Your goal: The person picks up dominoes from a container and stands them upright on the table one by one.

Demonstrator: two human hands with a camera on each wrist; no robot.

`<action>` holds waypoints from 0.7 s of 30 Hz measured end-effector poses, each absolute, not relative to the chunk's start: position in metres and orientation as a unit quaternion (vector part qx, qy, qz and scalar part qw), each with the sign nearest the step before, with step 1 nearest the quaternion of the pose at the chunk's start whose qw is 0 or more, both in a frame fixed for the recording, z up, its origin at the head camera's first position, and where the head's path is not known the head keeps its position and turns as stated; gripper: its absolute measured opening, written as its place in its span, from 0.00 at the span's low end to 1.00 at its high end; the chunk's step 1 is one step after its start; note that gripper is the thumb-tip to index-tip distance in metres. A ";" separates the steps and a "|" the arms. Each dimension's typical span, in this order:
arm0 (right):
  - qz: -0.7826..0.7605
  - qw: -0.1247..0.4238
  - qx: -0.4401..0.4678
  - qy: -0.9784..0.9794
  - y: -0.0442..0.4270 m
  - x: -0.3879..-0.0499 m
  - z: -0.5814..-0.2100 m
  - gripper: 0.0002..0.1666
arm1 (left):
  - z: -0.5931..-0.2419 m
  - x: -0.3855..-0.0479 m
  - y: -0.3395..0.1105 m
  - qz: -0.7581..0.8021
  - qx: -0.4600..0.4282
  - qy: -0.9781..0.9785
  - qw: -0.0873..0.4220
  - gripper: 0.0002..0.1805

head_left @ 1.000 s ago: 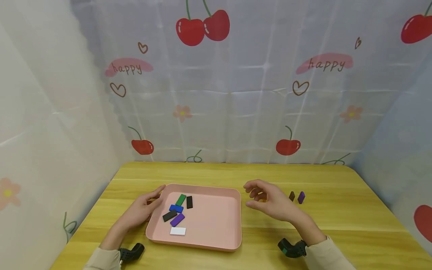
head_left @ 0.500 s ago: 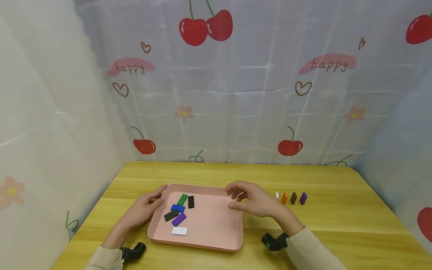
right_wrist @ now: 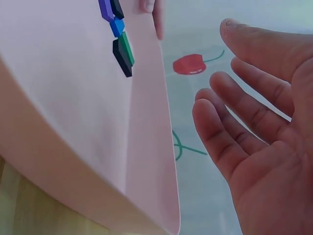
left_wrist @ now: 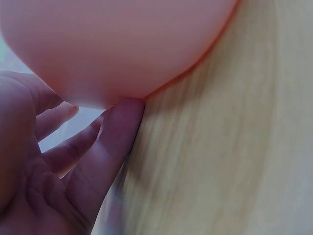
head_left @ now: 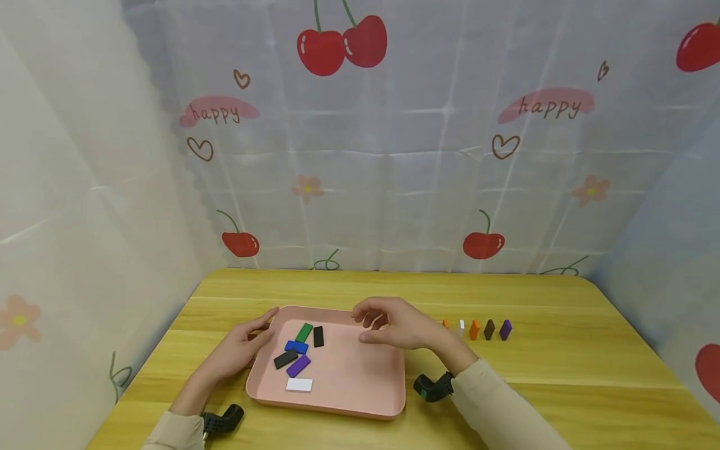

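Observation:
A pink tray (head_left: 354,381) holds several flat blocks on its left side: green (head_left: 304,332), blue (head_left: 296,347), purple (head_left: 299,365), white (head_left: 299,385) and two black ones, one of them (head_left: 319,336) beside the green. My left hand (head_left: 239,350) touches the tray's left wall with fingers spread; in the left wrist view a finger of that hand (left_wrist: 63,156) meets the rim. Over the tray's back right part hovers my right hand (head_left: 396,325), its fingers loosely bent and nothing held; the right wrist view shows the same hand (right_wrist: 264,122) with bare fingers.
Right of the tray, a row of small blocks stands upright on the wooden table (head_left: 540,369): orange (head_left: 446,324), white (head_left: 462,327), orange (head_left: 475,329), brown (head_left: 489,329) and purple (head_left: 505,330). A printed curtain (head_left: 382,206) hangs behind the table.
My right hand has moved left from beside the row to above the tray, uncovering the orange and white blocks. My left hand stays at the tray's left wall.

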State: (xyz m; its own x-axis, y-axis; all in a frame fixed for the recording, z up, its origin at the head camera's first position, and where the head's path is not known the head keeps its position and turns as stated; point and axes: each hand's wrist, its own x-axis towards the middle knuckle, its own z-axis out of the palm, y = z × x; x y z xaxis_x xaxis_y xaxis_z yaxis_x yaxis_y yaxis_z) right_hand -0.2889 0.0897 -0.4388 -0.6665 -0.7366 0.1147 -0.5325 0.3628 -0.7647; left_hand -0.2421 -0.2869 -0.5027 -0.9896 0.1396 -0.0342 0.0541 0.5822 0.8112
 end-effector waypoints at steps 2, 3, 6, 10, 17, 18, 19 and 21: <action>-0.408 0.131 -0.388 0.816 0.085 -0.292 -0.441 0.22 | -0.503 -0.242 -0.287 0.455 0.055 0.888 0.048 0.29; -0.406 0.134 -0.388 0.816 0.082 -0.293 -0.442 0.22 | -0.503 -0.242 -0.287 0.455 0.055 0.887 0.048 0.29; -0.405 0.144 -0.391 0.814 0.074 -0.297 -0.442 0.21 | -0.503 -0.242 -0.287 0.457 0.054 0.887 0.049 0.29; -0.396 0.150 -0.402 0.812 0.060 -0.300 -0.440 0.21 | -0.502 -0.242 -0.287 0.457 0.051 0.887 0.049 0.29; -0.379 0.162 -0.419 0.809 0.035 -0.306 -0.441 0.19 | -0.502 -0.242 -0.286 0.455 0.054 0.887 0.048 0.28; -0.376 0.164 -0.421 0.809 0.032 -0.306 -0.442 0.19 | -0.502 -0.242 -0.286 0.456 0.054 0.887 0.048 0.28; -0.373 0.165 -0.422 0.810 0.028 -0.307 -0.443 0.19 | -0.503 -0.242 -0.286 0.456 0.054 0.887 0.047 0.28; -0.368 0.170 -0.424 0.810 0.022 -0.309 -0.447 0.19 | -0.503 -0.242 -0.286 0.455 0.055 0.887 0.046 0.29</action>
State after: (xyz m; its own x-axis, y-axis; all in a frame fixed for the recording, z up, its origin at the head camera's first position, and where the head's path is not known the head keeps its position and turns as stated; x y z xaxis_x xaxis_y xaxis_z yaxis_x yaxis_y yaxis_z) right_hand -0.3089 0.0218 -0.4465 -0.5828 -0.8118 0.0365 -0.5619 0.3701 -0.7398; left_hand -0.2417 -0.2864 -0.5027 -0.9898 0.1390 -0.0323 0.0548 0.5792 0.8133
